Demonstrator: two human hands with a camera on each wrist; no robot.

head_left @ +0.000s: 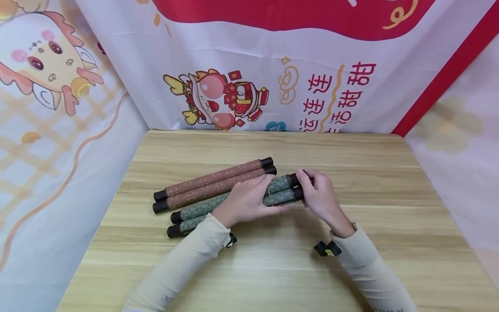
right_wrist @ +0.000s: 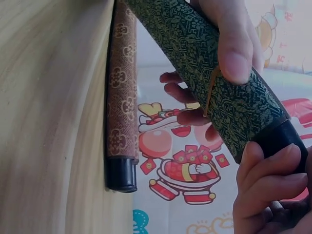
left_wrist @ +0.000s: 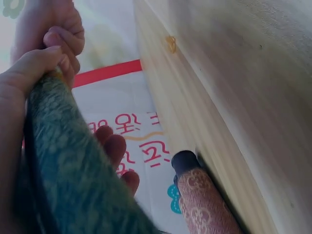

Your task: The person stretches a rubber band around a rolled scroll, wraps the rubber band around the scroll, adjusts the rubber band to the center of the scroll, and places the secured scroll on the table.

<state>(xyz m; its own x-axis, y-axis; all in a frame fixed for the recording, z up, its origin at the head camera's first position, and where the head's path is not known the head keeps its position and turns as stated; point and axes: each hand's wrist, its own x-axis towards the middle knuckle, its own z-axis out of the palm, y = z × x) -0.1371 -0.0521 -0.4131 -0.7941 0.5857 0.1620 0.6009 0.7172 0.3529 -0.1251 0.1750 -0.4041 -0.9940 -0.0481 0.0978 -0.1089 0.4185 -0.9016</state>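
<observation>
A pair of green patterned scrolls [head_left: 204, 208] with black end knobs lies side by side in both hands. My left hand [head_left: 247, 200] grips them around the middle, its thumb on the near side and its fingers reaching behind in the right wrist view. At their right end my right hand [head_left: 321, 197] curls its fingers round a black knob [right_wrist: 280, 141]. A thin yellowish rubber band [right_wrist: 210, 92] runs across the green fabric beside the left thumb. Just beyond, two brown scrolls [head_left: 210, 178] with a flower pattern rest parallel on the table.
The wood-grain table [head_left: 370, 182] reaches back to a white and red printed cloth [head_left: 319, 43]. Another printed cloth [head_left: 105, 173] hangs along the left side. A small orange rubber band [left_wrist: 171, 44] lies on the table in the left wrist view.
</observation>
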